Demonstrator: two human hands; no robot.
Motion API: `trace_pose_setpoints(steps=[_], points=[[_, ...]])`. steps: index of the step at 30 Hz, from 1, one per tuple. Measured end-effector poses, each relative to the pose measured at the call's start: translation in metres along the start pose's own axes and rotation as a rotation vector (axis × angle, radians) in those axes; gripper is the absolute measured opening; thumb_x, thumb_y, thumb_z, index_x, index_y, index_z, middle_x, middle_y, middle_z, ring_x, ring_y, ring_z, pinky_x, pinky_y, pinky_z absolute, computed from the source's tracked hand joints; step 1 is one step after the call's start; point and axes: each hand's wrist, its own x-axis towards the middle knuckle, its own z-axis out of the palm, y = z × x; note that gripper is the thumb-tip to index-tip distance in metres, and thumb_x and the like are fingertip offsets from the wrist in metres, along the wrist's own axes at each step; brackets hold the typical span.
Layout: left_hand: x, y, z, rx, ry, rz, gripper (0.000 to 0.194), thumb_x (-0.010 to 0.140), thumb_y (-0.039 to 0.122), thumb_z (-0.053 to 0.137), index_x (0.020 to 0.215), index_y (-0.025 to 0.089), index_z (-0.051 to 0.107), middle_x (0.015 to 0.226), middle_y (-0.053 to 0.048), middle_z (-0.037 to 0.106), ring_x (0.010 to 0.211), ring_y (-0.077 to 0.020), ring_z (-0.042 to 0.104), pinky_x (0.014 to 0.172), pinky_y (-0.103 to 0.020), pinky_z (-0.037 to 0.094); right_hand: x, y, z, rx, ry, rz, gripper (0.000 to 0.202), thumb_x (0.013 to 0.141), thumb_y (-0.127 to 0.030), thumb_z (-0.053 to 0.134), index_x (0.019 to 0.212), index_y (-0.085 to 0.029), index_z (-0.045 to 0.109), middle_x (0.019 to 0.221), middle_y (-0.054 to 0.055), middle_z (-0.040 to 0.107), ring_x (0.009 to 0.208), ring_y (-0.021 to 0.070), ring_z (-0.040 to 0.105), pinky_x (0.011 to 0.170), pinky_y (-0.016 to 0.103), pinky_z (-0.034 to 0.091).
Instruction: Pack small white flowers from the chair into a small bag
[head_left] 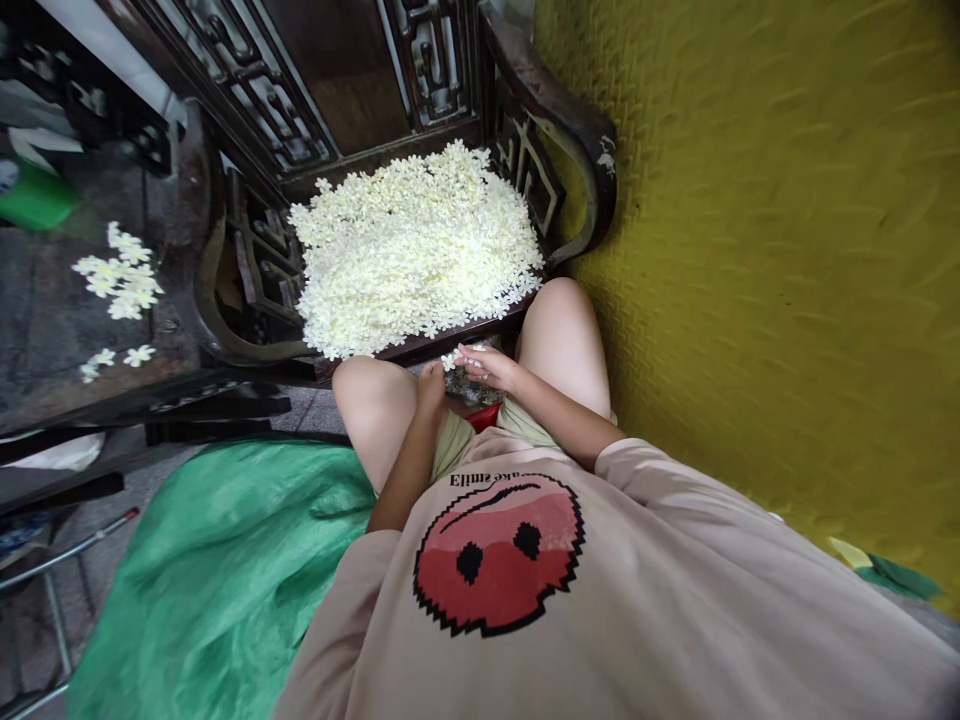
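Note:
Between my knees, just below the seat's front edge, my right hand [489,368] is closed on several small white flowers [448,361], with a bloom at its fingertips and others between the fingers. Close beside it on the left, my left hand [430,388] is curled with the thumb up. Its fingers are mostly hidden, so I cannot make out what it grips. In front of both hands, a thick heap of the same white flowers [420,250] covers the seat of a dark carved wooden chair [409,347].
A yellow textured wall [765,240] rises on the right. Loose white flowers [124,275] and a green container [34,195] are on a dark wooden surface at left. Green sheeting [225,570] bulges beside my left side. Metal tubing [60,620] stands at lower left.

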Motion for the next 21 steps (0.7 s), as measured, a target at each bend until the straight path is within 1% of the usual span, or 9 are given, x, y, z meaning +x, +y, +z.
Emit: trace_pose_setpoints(steps=[4, 7, 9, 14, 17, 21], points=[[-0.0003, 0.0006, 0.0004, -0.007, 0.006, -0.01, 0.014, 0.072, 0.024, 0.046, 0.07, 0.016, 0.056, 0.058, 0.002, 0.049, 0.054, -0.0102, 0.043, 0.055, -0.023, 0.034, 0.0009, 0.0016, -0.0007, -0.009, -0.019, 0.004, 0.035, 0.071, -0.041, 0.072, 0.069, -0.015, 0.048, 0.07, -0.002, 0.065, 0.034, -0.0016, 0.023, 0.037, 0.017, 0.021], [-0.0013, 0.0017, 0.0004, -0.003, 0.005, 0.001, 0.013, 0.073, 0.024, 0.046, 0.068, 0.016, 0.055, 0.056, 0.003, 0.048, 0.052, -0.0098, 0.042, 0.054, -0.023, 0.033, 0.0017, 0.0025, -0.0015, 0.013, -0.017, 0.011, 0.036, 0.068, -0.039, 0.074, 0.068, -0.015, 0.048, 0.071, -0.002, 0.064, 0.035, -0.0016, 0.024, 0.037, 0.017, 0.021], [-0.0017, 0.0023, 0.0001, 0.002, 0.005, 0.008, 0.013, 0.073, 0.023, 0.046, 0.065, 0.016, 0.055, 0.056, 0.003, 0.048, 0.052, -0.0098, 0.042, 0.055, -0.023, 0.034, 0.0027, 0.0032, -0.0026, 0.022, -0.017, 0.02, 0.034, 0.068, -0.038, 0.075, 0.068, -0.015, 0.05, 0.068, -0.003, 0.063, 0.036, -0.0011, 0.026, 0.038, 0.016, 0.024], [-0.0017, 0.0016, -0.0004, 0.001, -0.007, 0.024, 0.014, 0.073, 0.023, 0.046, 0.064, 0.016, 0.055, 0.056, 0.002, 0.048, 0.053, -0.0104, 0.043, 0.057, -0.024, 0.034, 0.0047, 0.0039, -0.0038, 0.013, 0.03, 0.053, 0.031, 0.073, -0.04, 0.071, 0.071, -0.014, 0.054, 0.057, -0.003, 0.057, 0.038, 0.0017, 0.031, 0.041, 0.018, 0.031], [-0.0006, -0.0003, -0.0003, -0.013, -0.009, 0.028, 0.014, 0.073, 0.023, 0.045, 0.065, 0.016, 0.055, 0.058, 0.002, 0.049, 0.053, -0.01, 0.043, 0.056, -0.024, 0.035, 0.0037, 0.0019, -0.0016, 0.029, 0.037, 0.066, 0.031, 0.076, -0.041, 0.067, 0.071, -0.015, 0.053, 0.06, -0.002, 0.06, 0.038, 0.0022, 0.032, 0.041, 0.018, 0.032], [0.0024, -0.0034, -0.0007, 0.01, -0.01, 0.008, 0.015, 0.073, 0.026, 0.046, 0.069, 0.016, 0.056, 0.058, 0.002, 0.051, 0.054, -0.0104, 0.044, 0.057, -0.024, 0.036, 0.0006, -0.0036, 0.0021, 0.107, 0.026, 0.117, 0.033, 0.082, -0.044, 0.059, 0.068, -0.016, 0.049, 0.066, 0.0, 0.063, 0.036, 0.0022, 0.029, 0.039, 0.018, 0.03]])
